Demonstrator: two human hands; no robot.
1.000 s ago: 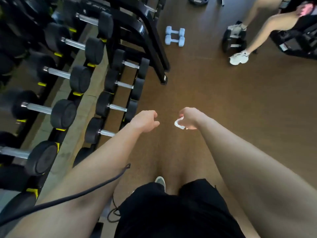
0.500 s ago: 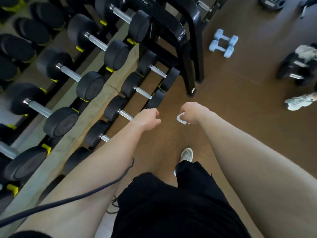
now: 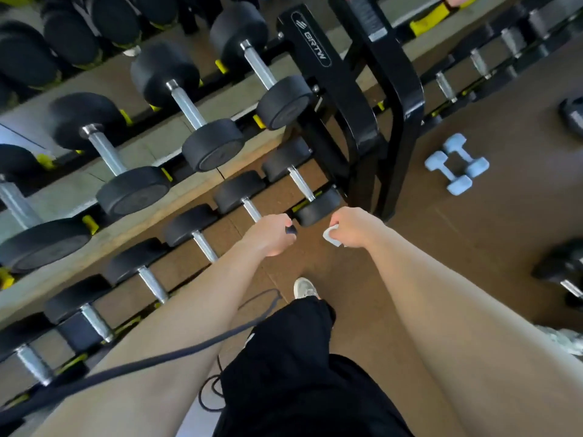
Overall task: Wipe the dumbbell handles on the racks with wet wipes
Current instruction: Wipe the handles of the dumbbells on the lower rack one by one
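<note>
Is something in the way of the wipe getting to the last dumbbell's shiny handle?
Only that dumbbell's own black front end lies between the wet wipe in the right hand and the handle.

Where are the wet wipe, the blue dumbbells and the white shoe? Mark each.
wet wipe (image 3: 331, 237), head view, its white folded face.
blue dumbbells (image 3: 447, 173), head view, the nearer one's handle.
white shoe (image 3: 303, 287), head view, its toe.

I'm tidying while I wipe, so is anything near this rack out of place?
Two small blue dumbbells lie on the floor right of the rack's black end frame, not racked. A black dumbbell sits loose on the floor further right.
</note>
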